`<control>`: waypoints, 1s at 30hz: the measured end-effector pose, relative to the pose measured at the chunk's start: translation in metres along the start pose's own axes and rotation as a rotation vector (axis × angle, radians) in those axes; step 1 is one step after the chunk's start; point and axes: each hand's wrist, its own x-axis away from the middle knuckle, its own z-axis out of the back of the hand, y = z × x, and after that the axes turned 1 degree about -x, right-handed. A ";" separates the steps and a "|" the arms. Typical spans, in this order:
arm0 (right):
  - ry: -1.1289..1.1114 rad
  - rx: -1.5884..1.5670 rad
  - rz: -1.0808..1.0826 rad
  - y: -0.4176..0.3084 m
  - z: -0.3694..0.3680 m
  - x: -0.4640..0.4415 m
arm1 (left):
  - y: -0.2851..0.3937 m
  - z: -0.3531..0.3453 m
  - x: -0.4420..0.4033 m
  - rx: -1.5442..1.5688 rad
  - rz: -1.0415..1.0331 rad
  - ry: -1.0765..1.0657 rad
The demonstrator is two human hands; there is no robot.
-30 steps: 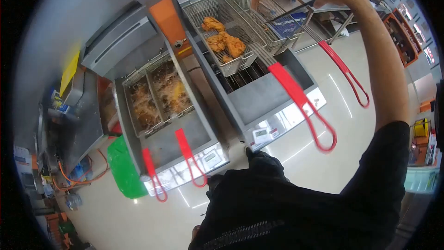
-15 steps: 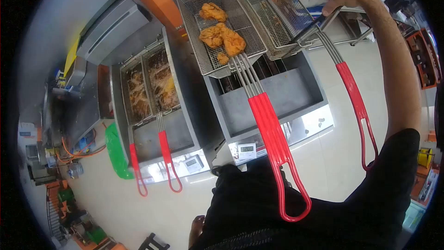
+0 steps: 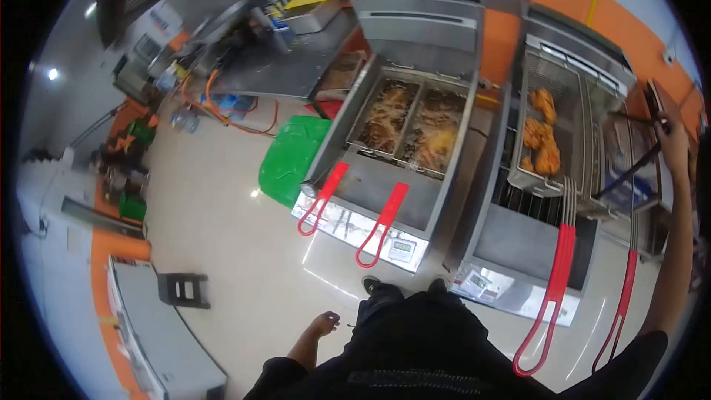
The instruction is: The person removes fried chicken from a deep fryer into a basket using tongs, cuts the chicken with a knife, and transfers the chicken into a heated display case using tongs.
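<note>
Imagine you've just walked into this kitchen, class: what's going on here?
A person's right hand grips dark tongs, their two arms spread apart. The left hand hangs low beside the body, with nothing visible in it. Golden fried pieces lie in a wire basket set up over the right-hand fryer. In the left-hand fryer, oil bubbles in two baskets, whose red handles point toward the person.
</note>
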 end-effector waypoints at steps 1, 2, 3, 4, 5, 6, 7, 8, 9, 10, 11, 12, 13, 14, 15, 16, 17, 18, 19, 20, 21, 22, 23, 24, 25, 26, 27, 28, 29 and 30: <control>0.015 -0.017 0.079 0.003 -0.013 -0.003 | -0.002 -0.002 -0.004 0.035 -0.016 0.008; 0.031 -0.033 0.156 0.001 -0.024 -0.006 | -0.006 -0.003 -0.010 0.050 -0.025 0.003; -0.026 -0.053 0.160 -0.019 -0.025 -0.005 | -0.013 -0.005 -0.017 0.063 -0.033 -0.003; -0.082 -0.072 0.166 -0.041 -0.028 -0.003 | -0.016 -0.007 -0.020 0.077 -0.042 -0.009; -0.082 -0.272 0.187 -0.043 -0.042 -0.006 | -0.020 -0.010 -0.021 0.072 -0.037 -0.004; -0.044 -0.230 0.309 -0.048 -0.049 -0.009 | -0.022 -0.013 -0.021 0.066 -0.032 0.001; -0.052 -0.198 0.299 -0.062 -0.050 -0.006 | -0.023 -0.015 -0.020 0.057 -0.027 0.006; -0.060 -0.167 0.287 -0.076 -0.052 -0.004 | -0.025 -0.017 -0.018 0.068 -0.026 0.008; -0.299 -0.093 -0.048 -0.121 -0.033 0.003 | -0.031 -0.020 -0.019 0.078 -0.023 0.010; -0.261 -0.123 0.044 -0.115 -0.042 -0.001 | -0.037 -0.021 -0.019 0.087 -0.018 0.013; -0.223 -0.154 0.138 -0.096 -0.058 -0.005 | -0.042 -0.023 -0.022 0.094 -0.006 0.017; -0.186 -0.187 0.233 -0.102 -0.063 -0.004 | -0.049 -0.024 -0.024 0.091 -0.002 0.021; -0.158 -0.162 0.272 -0.106 -0.065 -0.001 | -0.055 -0.024 -0.025 0.087 0.005 0.024; -0.215 -0.185 0.232 -0.111 -0.066 -0.001 | -0.062 -0.025 -0.026 0.081 0.010 0.025; -0.272 -0.206 0.189 -0.128 -0.060 0.003 | -0.065 -0.024 -0.025 0.091 0.014 0.033; -0.328 -0.225 0.144 -0.137 -0.055 0.007 | -0.069 -0.022 -0.024 0.098 0.018 0.040; -0.299 -0.242 0.234 -0.132 -0.063 0.007 | -0.071 -0.021 -0.023 0.103 0.021 0.045; -0.304 -0.216 0.247 -0.140 -0.062 0.009 | -0.074 -0.018 -0.023 0.124 0.026 0.059; -0.308 -0.189 0.259 -0.150 -0.060 0.013 | -0.076 -0.015 -0.023 0.144 0.030 0.071; -0.312 -0.163 0.270 -0.157 -0.059 0.016 | -0.078 -0.013 -0.023 0.164 0.034 0.083; -0.258 -0.068 0.309 -0.159 -0.061 0.018 | -0.079 -0.009 -0.023 0.193 0.043 0.112; -0.263 -0.026 0.297 -0.161 -0.060 0.018 | -0.079 -0.005 -0.024 0.207 0.028 0.137; -0.267 0.016 0.284 -0.163 -0.060 0.020 | -0.080 0.002 -0.025 0.221 0.014 0.162; -0.273 0.057 0.272 -0.170 -0.057 0.023 | -0.082 0.008 -0.027 0.236 0.000 0.187; -0.286 0.098 0.272 -0.178 -0.053 0.026 | -0.083 0.014 -0.033 0.266 0.001 0.214; -0.289 0.133 0.263 -0.178 -0.054 0.026 | -0.086 0.020 -0.038 0.254 -0.059 0.268; -0.291 0.169 0.254 -0.177 -0.057 0.025 | -0.092 0.027 -0.047 0.242 -0.119 0.321; -0.293 0.205 0.244 -0.179 -0.056 0.025 | -0.093 0.031 -0.050 0.229 -0.179 0.375; -0.283 0.283 0.220 -0.182 -0.055 0.025 | -0.092 0.037 -0.054 0.278 -0.180 0.411; -0.275 0.362 0.193 -0.192 -0.051 0.029 | -0.087 0.043 -0.054 0.331 -0.253 0.467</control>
